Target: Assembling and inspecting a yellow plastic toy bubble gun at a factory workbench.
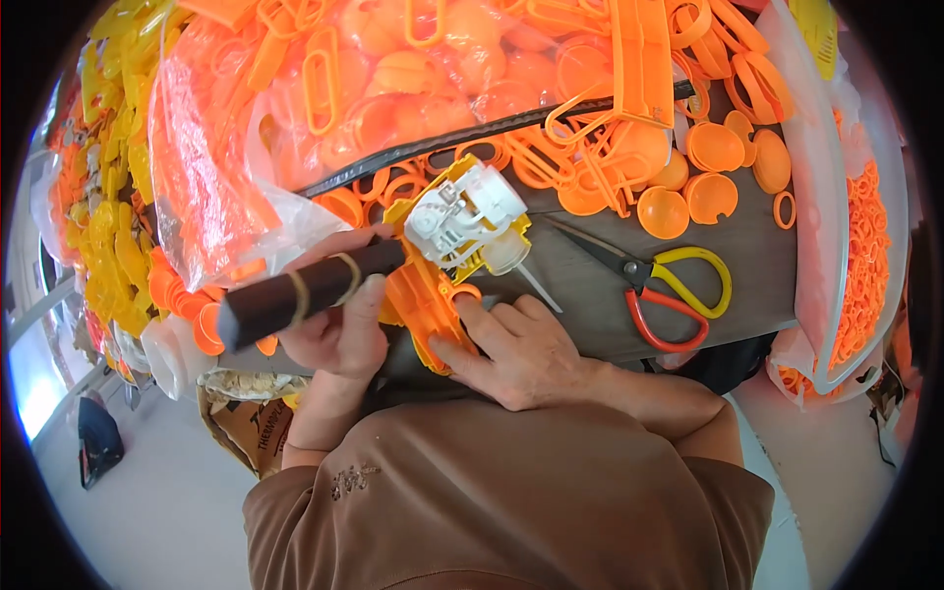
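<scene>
The left grip, that of the person's left hand [339, 334], is closed round a dark bar [320, 288] wrapped with two tan bands, one end slanting toward the lower left and the other reaching the parts in front of the person; whether that end touches them I cannot tell from here. The right hand [526, 354] has a narrow grip, thumb and forefinger against the side of a long orange piece [418, 295], which sits between the two hands, just in front of the brown shirt [511, 492]. Just beyond that piece is a white mechanism [464, 216] in a yellow shell [506, 238], with a slim pale rod [539, 285] slanting out toward the lower right. Scissors [633, 267] lie to the right on the grey-brown surface [757, 265], one handle loop red, the other yellow, blades pointing toward the mechanism. Past them I see loose orange cups [663, 212], and behind the mechanism a big clear bag [202, 197] full of orange parts. Yellow parts [113, 246] are heaped at the far left.
</scene>
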Available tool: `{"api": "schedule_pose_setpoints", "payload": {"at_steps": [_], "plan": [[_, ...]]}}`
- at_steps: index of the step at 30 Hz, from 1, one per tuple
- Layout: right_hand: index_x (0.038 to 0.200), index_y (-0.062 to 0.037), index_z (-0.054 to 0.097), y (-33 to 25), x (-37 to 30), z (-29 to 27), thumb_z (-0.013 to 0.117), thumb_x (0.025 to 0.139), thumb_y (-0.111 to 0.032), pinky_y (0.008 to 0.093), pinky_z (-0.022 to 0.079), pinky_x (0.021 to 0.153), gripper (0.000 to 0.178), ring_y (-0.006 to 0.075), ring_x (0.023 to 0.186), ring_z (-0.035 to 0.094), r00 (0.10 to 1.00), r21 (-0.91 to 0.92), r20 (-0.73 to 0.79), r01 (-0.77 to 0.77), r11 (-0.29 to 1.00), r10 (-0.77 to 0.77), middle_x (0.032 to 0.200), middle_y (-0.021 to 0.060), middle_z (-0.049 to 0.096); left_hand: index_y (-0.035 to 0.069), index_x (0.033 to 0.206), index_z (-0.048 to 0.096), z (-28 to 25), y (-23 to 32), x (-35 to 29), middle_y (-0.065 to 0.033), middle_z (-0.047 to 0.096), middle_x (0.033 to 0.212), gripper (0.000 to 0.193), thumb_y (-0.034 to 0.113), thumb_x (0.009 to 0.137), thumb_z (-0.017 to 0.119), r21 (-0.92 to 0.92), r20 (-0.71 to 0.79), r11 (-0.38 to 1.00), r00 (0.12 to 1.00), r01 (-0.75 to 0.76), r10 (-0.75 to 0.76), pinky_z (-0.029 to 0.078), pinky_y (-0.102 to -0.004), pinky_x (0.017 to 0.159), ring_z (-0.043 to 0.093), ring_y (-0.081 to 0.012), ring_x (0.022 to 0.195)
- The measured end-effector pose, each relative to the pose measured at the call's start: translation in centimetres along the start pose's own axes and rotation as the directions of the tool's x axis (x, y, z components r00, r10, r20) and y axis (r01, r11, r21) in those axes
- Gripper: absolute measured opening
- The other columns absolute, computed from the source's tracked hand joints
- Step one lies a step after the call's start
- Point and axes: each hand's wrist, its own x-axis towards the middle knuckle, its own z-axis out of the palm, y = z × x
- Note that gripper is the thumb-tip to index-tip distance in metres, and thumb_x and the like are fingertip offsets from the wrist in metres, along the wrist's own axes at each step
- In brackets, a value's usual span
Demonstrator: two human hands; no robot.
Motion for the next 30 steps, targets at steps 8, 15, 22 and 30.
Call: {"api": "schedule_pose_setpoints", "payload": {"at_steps": [8,15,22,30], "plan": [[0.106,-0.01,0.064,0.4,0.2,-0.1,0.059,0.073,-0.022,0.0276,0.034,0.055,0.036,0.0135,0.062,0.044,1.0,0.024,0.002,-0.019,1.0,0.019,0.103,0.0136,0.053,-0.008,0.1,0.05,-0.1,-0.5,-0.2,-0.0215,0.061,0.097,0.031,0.008,0.079,0.065,0.077,-0.012,0.99,0.993,-0.12,0.121,0.053,-0.0421,0.077,0.064,-0.033,0.085],[0.104,-0.0121,0.065,0.5,0.4,0.0,0.059,0.072,-0.021,0.0262,0.033,0.054,0.034,0.0123,0.061,0.043,0.999,0.006,-0.023,-0.035,0.999,0.035,0.105,0.0121,0.053,-0.007,0.105,0.048,0.6,0.0,0.0,-0.0198,0.059,0.099,0.035,0.011,0.079,0.065,-0.026,-0.173,1.0,0.985,0.009,-0.014,0.054,-0.0442,0.075,0.063,-0.0341,0.083],[0.104,-0.0111,0.065,0.4,0.3,0.0,0.058,0.072,-0.021,0.0266,0.034,0.054,0.034,0.0119,0.061,0.042,0.999,0.005,-0.008,-0.036,0.999,0.036,0.105,0.0127,0.053,-0.007,0.106,0.047,0.4,-0.5,-0.5,-0.0207,0.058,0.1,0.038,0.012,0.079,0.067,0.017,-0.156,1.0,0.987,-0.02,0.023,0.054,-0.0457,0.075,0.063,-0.0348,0.084],[0.105,-0.0086,0.063,0.5,-0.2,0.1,0.056,0.072,-0.02,0.0266,0.035,0.056,0.036,0.0117,0.061,0.042,1.0,-0.002,-0.006,-0.026,1.0,0.026,0.107,0.0147,0.054,-0.005,0.11,0.044,0.5,-0.8,-0.7,-0.0222,0.058,0.1,0.042,0.014,0.08,0.067,0.033,-0.189,0.999,0.981,-0.034,0.04,0.055,-0.0453,0.072,0.063,-0.0355,0.081]]}}
